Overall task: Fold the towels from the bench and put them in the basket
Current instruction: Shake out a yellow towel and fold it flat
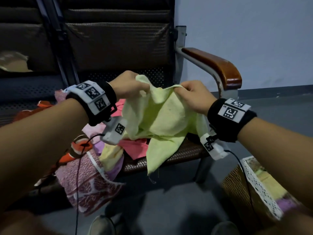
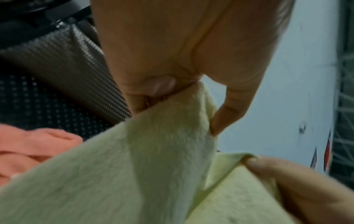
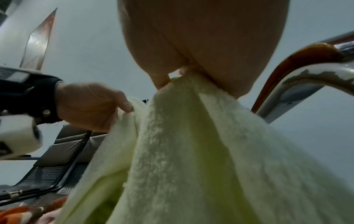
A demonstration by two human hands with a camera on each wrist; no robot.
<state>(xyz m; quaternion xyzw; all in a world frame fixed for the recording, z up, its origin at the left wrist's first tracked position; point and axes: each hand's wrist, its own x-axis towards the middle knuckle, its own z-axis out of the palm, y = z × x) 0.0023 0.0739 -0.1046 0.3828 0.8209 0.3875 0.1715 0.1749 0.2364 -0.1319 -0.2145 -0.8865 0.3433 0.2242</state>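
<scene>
at centre frame of the head view, above the bench [image 1: 177, 153], the pale green towel [image 1: 162, 119] hangs lifted. left hand [image 1: 130, 85] and right hand [image 1: 194, 97] each pinch its top edge, close together. judged light, soft, limp terry; it sags between the grips. best held at corners, though the blur hides whether these are corners. basket [image 1: 237, 185] at lower right.

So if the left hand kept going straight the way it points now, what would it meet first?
Probably the bench backrest. The left hand, pinching the yellow-green towel, points away from the person toward it, with nothing visible in between. Depth is hard to judge from these views.
</scene>
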